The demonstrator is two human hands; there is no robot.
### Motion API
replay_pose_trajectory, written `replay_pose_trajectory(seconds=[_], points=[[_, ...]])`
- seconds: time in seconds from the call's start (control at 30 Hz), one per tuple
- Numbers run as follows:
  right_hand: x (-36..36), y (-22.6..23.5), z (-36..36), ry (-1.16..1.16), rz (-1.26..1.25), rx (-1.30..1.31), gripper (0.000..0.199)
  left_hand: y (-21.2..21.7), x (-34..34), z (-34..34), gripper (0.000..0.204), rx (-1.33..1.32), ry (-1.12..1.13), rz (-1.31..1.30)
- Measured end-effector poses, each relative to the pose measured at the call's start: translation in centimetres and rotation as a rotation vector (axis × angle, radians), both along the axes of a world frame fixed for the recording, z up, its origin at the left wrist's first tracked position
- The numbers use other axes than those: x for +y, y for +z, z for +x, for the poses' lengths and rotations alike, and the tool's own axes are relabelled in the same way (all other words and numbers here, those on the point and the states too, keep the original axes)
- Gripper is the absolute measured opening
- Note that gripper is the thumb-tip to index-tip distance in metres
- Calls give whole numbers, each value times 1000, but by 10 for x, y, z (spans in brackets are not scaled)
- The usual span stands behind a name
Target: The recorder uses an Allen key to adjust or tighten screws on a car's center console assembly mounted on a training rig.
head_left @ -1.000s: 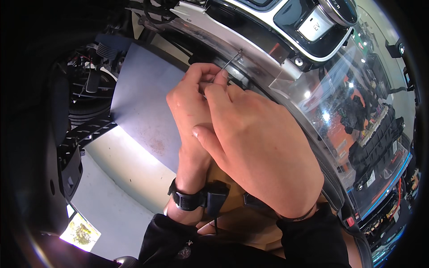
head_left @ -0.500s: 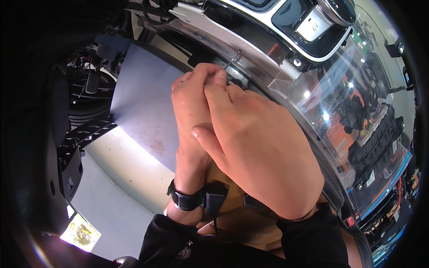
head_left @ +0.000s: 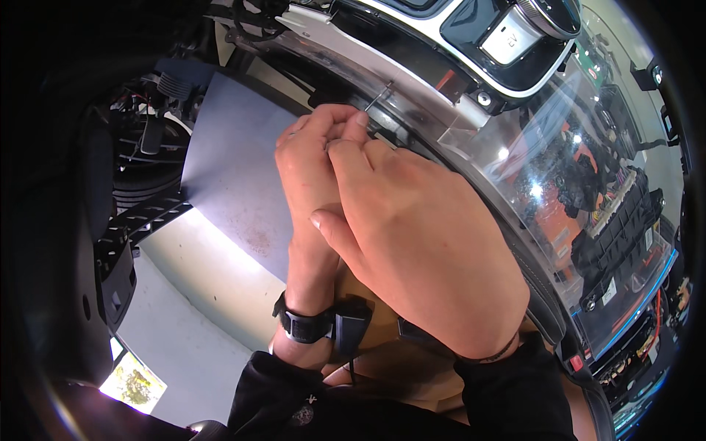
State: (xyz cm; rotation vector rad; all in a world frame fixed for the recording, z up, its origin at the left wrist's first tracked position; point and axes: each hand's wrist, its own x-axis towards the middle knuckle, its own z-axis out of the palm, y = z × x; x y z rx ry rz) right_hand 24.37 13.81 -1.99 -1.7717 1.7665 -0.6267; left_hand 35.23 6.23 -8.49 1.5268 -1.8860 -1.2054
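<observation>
My left hand (head_left: 307,173) reaches forward with its thumb and forefinger pinched on a thin metal rod (head_left: 379,95). The rod slants up and to the right, its far tip near a clear plastic side panel (head_left: 423,95). I cannot tell what kind of tool the rod belongs to. My right hand (head_left: 434,242) lies across the left one, fingers curled in beside its fingers and the thumb resting near the left wrist. Whatever the right fingers hold is hidden behind the hand. A black-strapped device (head_left: 307,327) sits on my left wrist.
Above stands a console with a silver-rimmed dial (head_left: 551,16). To the right, a transparent cover (head_left: 515,173) shows orange and black parts and wiring. A grey curved panel (head_left: 235,154) lies at left, by black pedals (head_left: 152,136). A tan seat (head_left: 382,323) is beneath my arms.
Both hands have shifted slightly left together, and the thin rod has moved a little with them. The grip looks the same.
</observation>
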Motion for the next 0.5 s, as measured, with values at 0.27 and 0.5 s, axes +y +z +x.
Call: replay_pose_trajectory(seconds=[0.27, 0.5], points=[[0, 0, 1, -33, 10, -13, 39, 6, 5, -7, 16, 141, 103, 148], [0, 0, 0, -25, 8, -9, 46, 5, 0, -7, 16, 65, 96, 96]])
